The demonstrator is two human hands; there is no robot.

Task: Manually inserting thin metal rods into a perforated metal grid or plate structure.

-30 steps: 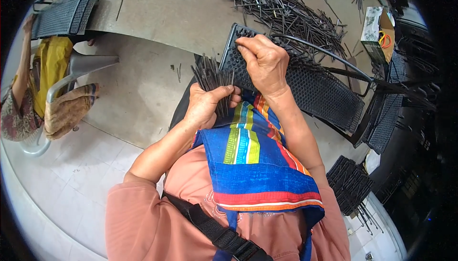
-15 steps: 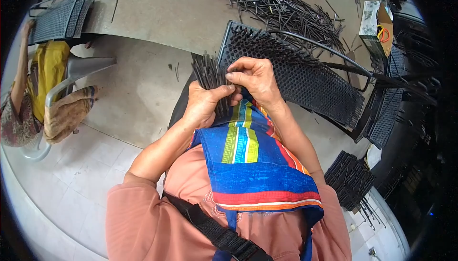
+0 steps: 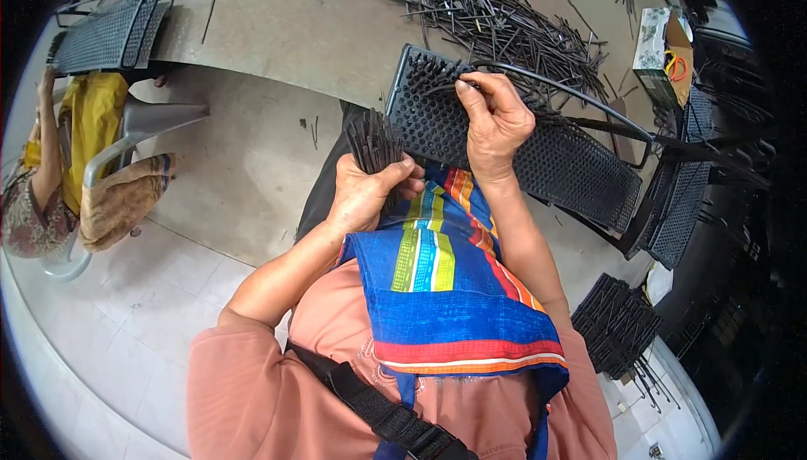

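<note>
A bundle of thin dark sticks (image 3: 371,141) is upright in my left hand (image 3: 363,184), its thumb wrapped across the front. To the right, a long black perforated rack (image 3: 538,164) slants away, with many short dark ends standing up from its holes along the far side. My right hand (image 3: 498,124) is over this rack, thumb and forefinger pinched together. A thin dark stick (image 3: 439,90) seems to run out from that pinch, though the dark rack behind it makes its tip hard to see.
A large heap of loose dark sticks (image 3: 496,19) covers part of the table (image 3: 261,19). At the right stand a carton (image 3: 664,52) with yellow-and-red-handled scissors (image 3: 675,65) and more black racks (image 3: 683,195). On the left, another person's arm (image 3: 49,141) reaches a similar rack (image 3: 101,36).
My right hand has moved from the bundle, up and rightward over the rack. My left hand stays nearly in place with the sticks. The other person's arm has shifted slightly.
</note>
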